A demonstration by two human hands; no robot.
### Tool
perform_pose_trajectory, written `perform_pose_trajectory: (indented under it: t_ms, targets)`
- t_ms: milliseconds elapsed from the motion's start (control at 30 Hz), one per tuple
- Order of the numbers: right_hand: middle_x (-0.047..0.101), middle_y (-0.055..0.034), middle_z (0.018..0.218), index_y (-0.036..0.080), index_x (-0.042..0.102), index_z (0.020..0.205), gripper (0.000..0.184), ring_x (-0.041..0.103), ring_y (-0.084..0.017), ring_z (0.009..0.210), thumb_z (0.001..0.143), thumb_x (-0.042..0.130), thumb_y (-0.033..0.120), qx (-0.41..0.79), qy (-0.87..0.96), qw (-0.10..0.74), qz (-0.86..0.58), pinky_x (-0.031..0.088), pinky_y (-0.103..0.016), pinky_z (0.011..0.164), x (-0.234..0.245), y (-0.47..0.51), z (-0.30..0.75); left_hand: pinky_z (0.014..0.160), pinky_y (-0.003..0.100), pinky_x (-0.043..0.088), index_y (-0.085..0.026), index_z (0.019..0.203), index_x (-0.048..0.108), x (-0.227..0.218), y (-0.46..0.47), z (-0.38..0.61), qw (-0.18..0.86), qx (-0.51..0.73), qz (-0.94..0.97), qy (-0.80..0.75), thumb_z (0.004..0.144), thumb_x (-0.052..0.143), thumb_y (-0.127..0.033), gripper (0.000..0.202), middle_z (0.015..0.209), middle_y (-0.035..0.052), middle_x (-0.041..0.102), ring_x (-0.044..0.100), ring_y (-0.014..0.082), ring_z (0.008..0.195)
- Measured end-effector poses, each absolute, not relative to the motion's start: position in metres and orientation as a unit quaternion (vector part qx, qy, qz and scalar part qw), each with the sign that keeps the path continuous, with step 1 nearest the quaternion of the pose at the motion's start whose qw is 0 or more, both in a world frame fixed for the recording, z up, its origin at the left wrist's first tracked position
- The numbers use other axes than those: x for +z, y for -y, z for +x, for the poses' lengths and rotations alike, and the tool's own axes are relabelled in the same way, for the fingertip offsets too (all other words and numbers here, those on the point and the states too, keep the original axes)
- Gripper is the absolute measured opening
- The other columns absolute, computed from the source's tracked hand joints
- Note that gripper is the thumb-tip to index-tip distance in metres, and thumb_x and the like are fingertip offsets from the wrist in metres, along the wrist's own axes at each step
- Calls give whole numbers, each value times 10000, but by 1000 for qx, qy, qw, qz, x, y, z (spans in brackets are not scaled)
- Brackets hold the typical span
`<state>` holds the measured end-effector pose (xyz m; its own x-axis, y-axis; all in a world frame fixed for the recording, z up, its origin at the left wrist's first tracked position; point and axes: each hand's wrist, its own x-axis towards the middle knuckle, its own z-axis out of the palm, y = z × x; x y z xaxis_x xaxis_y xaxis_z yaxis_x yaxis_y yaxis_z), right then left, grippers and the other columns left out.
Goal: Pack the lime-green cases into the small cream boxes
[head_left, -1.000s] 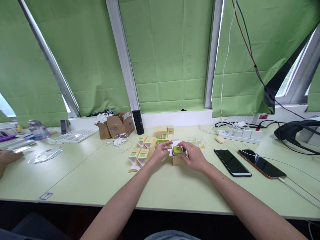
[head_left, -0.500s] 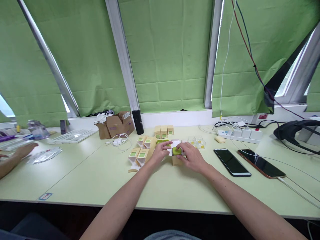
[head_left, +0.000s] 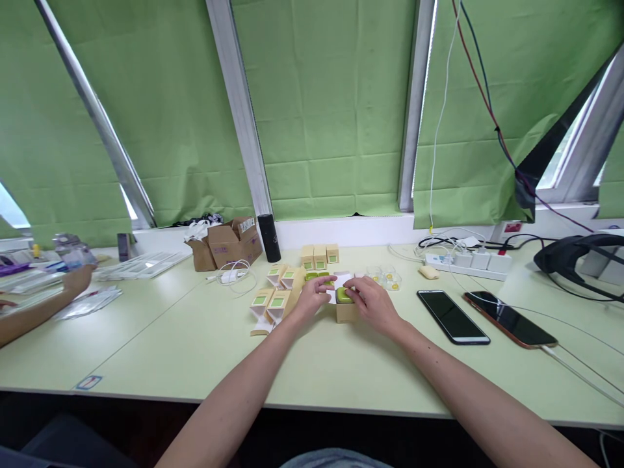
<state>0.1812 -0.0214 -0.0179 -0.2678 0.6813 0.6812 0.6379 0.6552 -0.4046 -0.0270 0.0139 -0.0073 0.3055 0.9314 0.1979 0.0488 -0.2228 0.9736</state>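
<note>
Both hands, left (head_left: 311, 299) and right (head_left: 376, 305), flank a part-hidden green case (head_left: 342, 297), grips unclear.

Right of the right grip (head_left: 374, 301) we see two phones (head_left: 453, 316) side by side on the bench (head_left: 170, 351), a white power strip (head_left: 443, 262) beyond them, while farther off to its left we find a white charger (head_left: 229, 277), an open cardboard box (head_left: 228, 247) and a black cylinder (head_left: 269, 238), with green blinds (head_left: 326, 110) ahead.
</note>
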Motion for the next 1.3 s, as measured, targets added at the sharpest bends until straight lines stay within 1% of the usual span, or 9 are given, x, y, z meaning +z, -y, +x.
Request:
perform_pose_trajectory:
  t_ms: [167,300,367,500,800,1067,1233,1300]
  targets:
    - [690,-58,1007,240,649,966,162,613,-224,920,1011,504,180,61,794,458,-395,467,-347,808,-18,18,179,848,303,483,-133,1226,718,-7,-12,-27,487,454,640,-383,599,624,-84,636,1000,100,742,688,227,970]
    - [672,-65,1055,242,686,919,145,635,-229,984,973,563,185,96,782,469,-400,495,-360,841,-19,15,178,827,299,482,-129,1228,714,-6,-11,-27,493,451,640,-379,605,639,-93,628,947,84,735,682,210,902]
    - [661,-65,1063,240,709,890,141,642,-223,975,954,593,190,124,773,472,-406,512,-362,840,-20,15,177,819,298,478,-124,1228,711,-5,-10,-27,494,451,640,-380,602,642,-96,631,927,79,732,677,204,872]
    - [650,-63,1041,235,750,836,153,649,-213,935,923,632,192,171,751,476,-424,534,-356,810,-17,14,176,795,296,470,-120,1225,705,-3,-8,-26,502,447,638,-376,593,633,-104,636,896,72,729,669,199,830]
    - [659,-62,970,235,799,807,166,649,-218,925,870,671,151,192,737,479,-437,544,-360,807,-17,12,174,793,297,469,-114,1215,702,-4,-9,-25,503,452,632,-379,575,631,-99,645,901,74,749,675,200,821]
    - [659,-68,964,225,782,825,201,642,-219,895,888,609,145,185,744,478,-428,542,-363,784,-18,12,175,807,305,483,-123,1221,707,-5,-10,-26,503,451,637,-371,593,636,-99,633,913,77,759,692,208,840]
    - [667,-67,973,225,743,902,215,631,-211,849,896,545,144,173,735,507,-416,528,-369,774,-20,11,179,792,296,484,-136,1219,716,-8,-13,-27,494,455,642,-369,594,638,-93,631,940,79,755,693,210,862]
    - [675,-74,1002,224,729,939,219,631,-216,862,891,527,153,171,720,524,-421,528,-379,787,-20,9,182,776,289,482,-141,1211,716,-9,-14,-27,496,455,641,-368,591,636,-94,628,945,77,753,689,202,847]
